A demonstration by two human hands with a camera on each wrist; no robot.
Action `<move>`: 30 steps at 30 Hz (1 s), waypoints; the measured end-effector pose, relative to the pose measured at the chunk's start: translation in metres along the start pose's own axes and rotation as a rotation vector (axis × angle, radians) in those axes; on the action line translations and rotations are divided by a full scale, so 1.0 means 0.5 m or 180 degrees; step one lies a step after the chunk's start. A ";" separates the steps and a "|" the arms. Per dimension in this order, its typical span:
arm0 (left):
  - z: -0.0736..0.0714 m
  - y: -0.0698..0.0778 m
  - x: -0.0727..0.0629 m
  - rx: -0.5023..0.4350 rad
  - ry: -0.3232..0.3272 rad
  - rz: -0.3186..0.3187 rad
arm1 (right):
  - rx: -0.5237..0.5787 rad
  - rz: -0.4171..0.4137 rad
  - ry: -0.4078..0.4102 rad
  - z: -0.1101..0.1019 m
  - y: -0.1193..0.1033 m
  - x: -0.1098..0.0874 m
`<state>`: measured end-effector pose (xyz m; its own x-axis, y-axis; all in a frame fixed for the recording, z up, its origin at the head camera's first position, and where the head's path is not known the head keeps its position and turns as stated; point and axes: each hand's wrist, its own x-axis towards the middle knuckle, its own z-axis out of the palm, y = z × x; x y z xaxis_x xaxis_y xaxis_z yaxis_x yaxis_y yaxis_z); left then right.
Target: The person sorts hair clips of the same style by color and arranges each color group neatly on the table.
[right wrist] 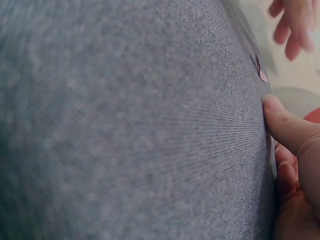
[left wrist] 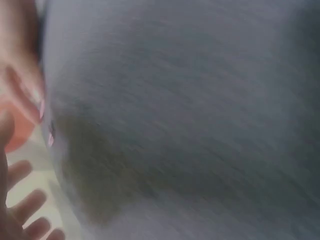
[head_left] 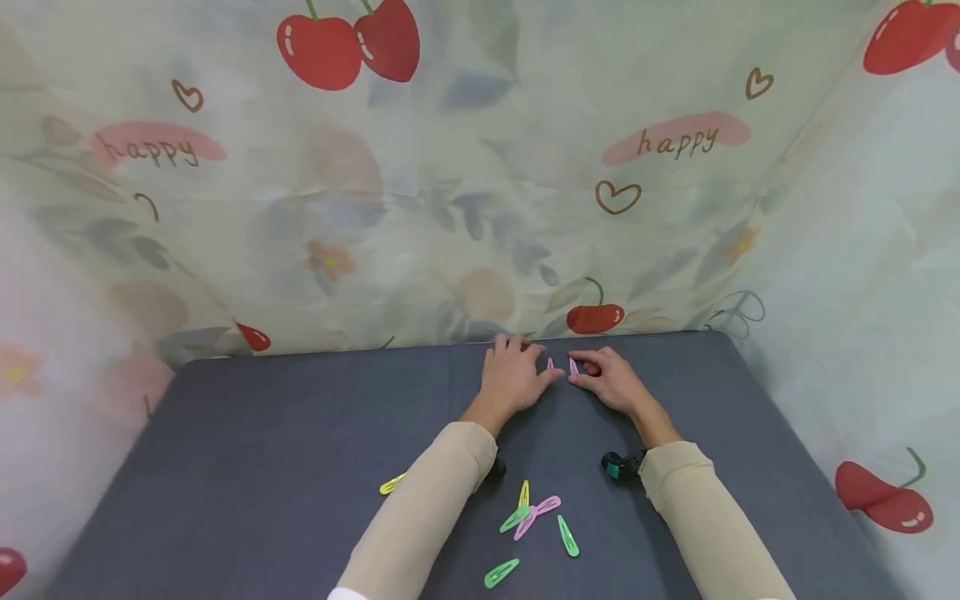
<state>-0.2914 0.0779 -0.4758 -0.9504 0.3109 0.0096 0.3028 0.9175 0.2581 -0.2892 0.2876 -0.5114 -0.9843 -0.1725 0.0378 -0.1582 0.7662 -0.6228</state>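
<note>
Near the far edge of the table, my left hand (head_left: 513, 377) reaches out with its fingers spread beside a small pink hair clip (head_left: 550, 364). That clip (left wrist: 51, 136) lies apart from the left fingers in the left wrist view. My right hand (head_left: 613, 382) pinches another pink hair clip (head_left: 573, 367) between thumb and index finger, just right of the first one. In the right wrist view the right thumb (right wrist: 287, 125) hides the pinched clip, while the other pink clip (right wrist: 262, 73) shows on the cloth.
Closer to the body, a loose group of snap hair clips lies on the dark grey table (head_left: 300, 433): a yellow one (head_left: 524, 492), a pink one (head_left: 548, 505) and several green ones (head_left: 567, 536). Another yellow clip (head_left: 392, 484) sits partly behind the left sleeve. A patterned curtain (head_left: 450, 208) borders the table.
</note>
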 end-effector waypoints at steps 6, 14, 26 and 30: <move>-0.004 -0.018 -0.031 0.0298 0.0025 0.0334 | -0.0009 0.0006 0.0011 -0.001 -0.001 -0.001; -0.047 -0.031 -0.093 0.0665 0.0291 0.0706 | -0.0015 0.0015 0.0029 0.004 -0.002 0.000; -0.053 -0.038 -0.195 0.0721 0.0448 0.1138 | 0.0009 0.0022 0.0024 0.011 0.003 -0.005; -0.049 -0.041 -0.224 0.0704 0.0402 0.1228 | 0.0001 -0.0013 0.0039 0.003 0.001 -0.003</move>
<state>-0.1928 0.0182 -0.4587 -0.7622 0.6201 0.1857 0.6311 0.7757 0.0003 -0.2877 0.2872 -0.5130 -0.9845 -0.1681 0.0497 -0.1621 0.7654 -0.6228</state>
